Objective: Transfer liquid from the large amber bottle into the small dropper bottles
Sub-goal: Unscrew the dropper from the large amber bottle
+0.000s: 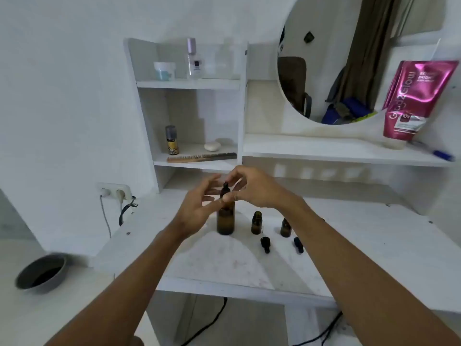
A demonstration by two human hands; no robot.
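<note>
A: At the neck of the large amber bottle, the right hand had thumb and fingertips pinched on the black dropper cap. The left hand sat beside the shoulder, fingers spread and relaxed, gripping nothing. I couldn't tell whether it touched the glass: too blurred.

B: Bottle position?

A: Upright on the white desk, mid-desk, cap on.

B: Handling?

A: It looked like glass: rigid, smooth, breakable, likely slippery if wet. The fill level wasn't readable through the amber. I'd steady the body with the left and turn the cap at its collar with the right. The bulb on top is probably soft, so a poor place to twist.

B: Targets?

A: Both were upright to its right. The middle dropper bottle had an open neck. The right dropper bottle was partly behind the right forearm. The loose droppers lay on the desk just in front of them.

B: Obstructions?

A: The mouths were narrow, and the bottles looked light and easy to tip. The forearm lay right over the right one, and the droppers could roll. The rest was well apart: grey bowl at left, wall socket behind, comb on the shelf, pink pouch by the mirror.
</note>
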